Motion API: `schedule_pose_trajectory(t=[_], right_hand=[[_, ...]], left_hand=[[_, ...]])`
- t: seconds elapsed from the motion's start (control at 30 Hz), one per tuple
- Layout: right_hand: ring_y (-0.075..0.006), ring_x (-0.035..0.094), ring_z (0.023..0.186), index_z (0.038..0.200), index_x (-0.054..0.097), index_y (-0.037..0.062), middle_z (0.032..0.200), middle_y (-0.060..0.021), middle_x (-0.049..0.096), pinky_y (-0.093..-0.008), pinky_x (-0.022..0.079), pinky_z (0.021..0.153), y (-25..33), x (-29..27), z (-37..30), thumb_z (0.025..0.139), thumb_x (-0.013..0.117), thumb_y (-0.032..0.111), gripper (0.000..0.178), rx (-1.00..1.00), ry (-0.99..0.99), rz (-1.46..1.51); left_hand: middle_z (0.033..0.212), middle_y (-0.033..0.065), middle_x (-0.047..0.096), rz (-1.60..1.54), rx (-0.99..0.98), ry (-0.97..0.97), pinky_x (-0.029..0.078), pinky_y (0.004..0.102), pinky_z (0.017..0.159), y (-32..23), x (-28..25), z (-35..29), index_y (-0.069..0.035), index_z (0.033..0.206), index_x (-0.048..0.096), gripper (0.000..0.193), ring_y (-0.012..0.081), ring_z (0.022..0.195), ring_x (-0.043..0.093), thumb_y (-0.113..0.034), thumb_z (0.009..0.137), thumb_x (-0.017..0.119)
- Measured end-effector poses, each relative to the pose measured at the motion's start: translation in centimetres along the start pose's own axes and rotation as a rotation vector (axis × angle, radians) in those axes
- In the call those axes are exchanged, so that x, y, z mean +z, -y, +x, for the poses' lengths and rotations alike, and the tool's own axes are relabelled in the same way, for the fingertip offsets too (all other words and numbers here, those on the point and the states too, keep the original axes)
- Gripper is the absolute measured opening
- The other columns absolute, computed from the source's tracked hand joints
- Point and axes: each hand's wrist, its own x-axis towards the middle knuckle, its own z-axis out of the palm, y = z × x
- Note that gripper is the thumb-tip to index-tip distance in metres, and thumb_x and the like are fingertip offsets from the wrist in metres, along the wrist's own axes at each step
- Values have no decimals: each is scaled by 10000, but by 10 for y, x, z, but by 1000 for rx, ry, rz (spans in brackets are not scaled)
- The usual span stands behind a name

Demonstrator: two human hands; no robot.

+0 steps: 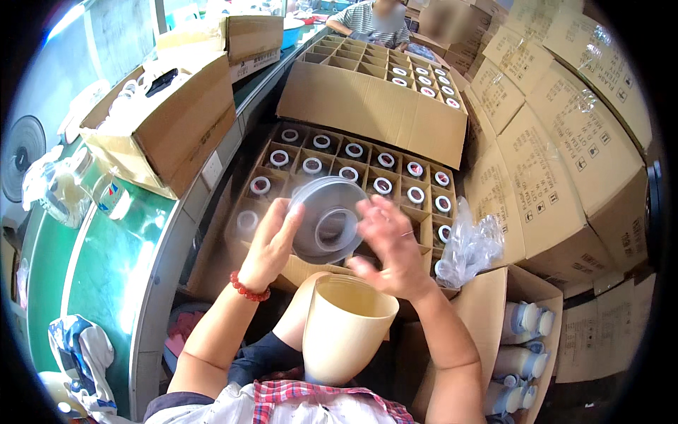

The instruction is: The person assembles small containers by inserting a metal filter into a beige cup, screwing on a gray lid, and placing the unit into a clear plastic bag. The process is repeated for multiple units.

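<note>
My left hand (271, 244), a red beaded bracelet at its wrist, grips a clear round plastic container (305, 240) by its left side. A paler ring shows in the middle of the container. Beside its right edge is my right hand (395, 251), fingers apart and slightly blurred; whether the fingertips touch the rim is hard to see. Below both hands a tall cream-coloured tub (349, 339) stands between my legs, its mouth facing up. In front lies a divided carton (282, 272) holding several clear jars with white-ringed tops (382, 186).
Another divided carton (367, 99) stands behind, partly filled. To the left, a green worktable (106, 261) bears an open cardboard box (180, 131) and clear jars (109, 194). Stacked cartons (558, 169) line the right, near plastic wrap (474, 244) and a box of bottles (554, 283). Another person (374, 25) sits beyond.
</note>
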Motion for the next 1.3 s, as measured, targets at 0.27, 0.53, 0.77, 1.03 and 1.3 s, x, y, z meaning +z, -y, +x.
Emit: schedule_pose_trajectory(t=[0.27,0.53,0.77,1.03,1.3], right_hand=[[-255,610,1049,1388,457,116,1300,-116,543,-373,506,821,15,19,36,748,752,350,742,307,600,-368],[-262,678,608,1204,552,42,766,-102,677,-380,524,512,6,66,49,818,646,580,669,215,482,-438],[-293,675,771,1188,572,78,1097,-162,639,-401,538,706,0,97,68,805,705,376,504,-122,377,-276],[-283,646,780,982,656,72,876,-87,665,-376,514,655,-66,129,46,879,656,313,262,379,460,113],[-284,443,1258,996,683,133,1266,-83,549,-487,313,1005,-92,228,-34,752,748,257,281,-14,639,5]], left_hand=[[902,-16,506,50,135,-215,394,176,720,7,-15,-17,-15,1078,509,246,33,821,444,-256,1031,493],[919,-10,513,-11,131,-299,400,181,736,15,-25,-24,-4,1114,497,263,43,820,450,-250,1021,515],[908,-11,511,61,147,-374,398,181,704,31,-44,-19,-5,1106,495,275,44,797,448,-264,1017,523],[1037,31,667,-665,19,-738,538,314,720,65,-125,-4,-96,1179,604,332,135,827,648,-362,1005,508],[1281,129,575,-1036,-155,-993,414,418,1059,109,-152,-44,25,1274,507,351,256,1204,536,-202,1010,462]])
